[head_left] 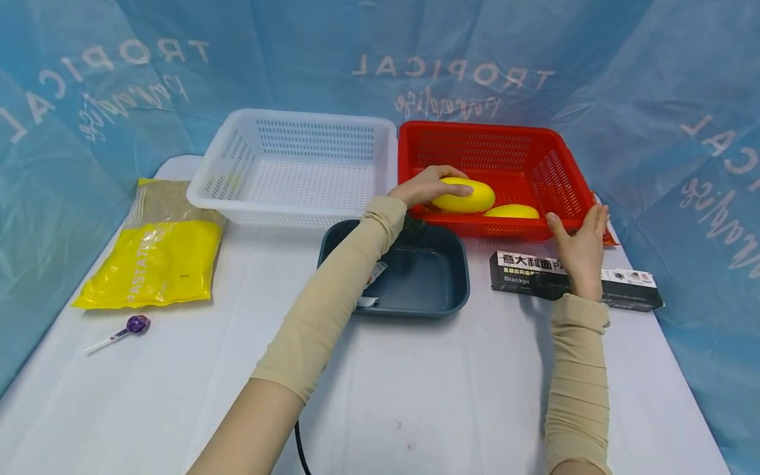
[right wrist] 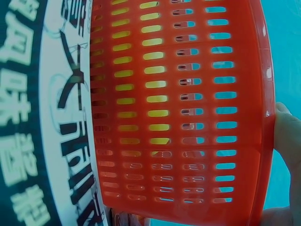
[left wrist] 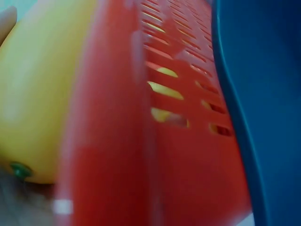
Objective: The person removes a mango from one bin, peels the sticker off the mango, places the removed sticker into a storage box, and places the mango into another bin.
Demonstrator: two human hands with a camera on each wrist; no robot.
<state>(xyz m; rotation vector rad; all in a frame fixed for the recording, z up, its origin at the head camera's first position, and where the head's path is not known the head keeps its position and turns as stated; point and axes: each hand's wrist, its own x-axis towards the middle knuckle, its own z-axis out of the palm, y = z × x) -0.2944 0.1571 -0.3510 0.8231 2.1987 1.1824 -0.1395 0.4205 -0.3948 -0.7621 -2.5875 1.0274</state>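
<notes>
My left hand holds a smooth yellow oval fruit at the front left of the red basket. A green stem end shows on this yellow oval fruit in the left wrist view, beside the basket's rim. Inside the basket lies a second yellow oval fruit. At the front right corner, my right hand touches the rim, fingers straight and thumb spread. Its thumb is beside the rim in the right wrist view. Below this hand lies a black pasta box.
A white basket stands left of the red one. In front is a dark blue basin, partly hidden by my left arm, with a small packet inside. A yellow pasta bag and a purple lollipop lie at the left.
</notes>
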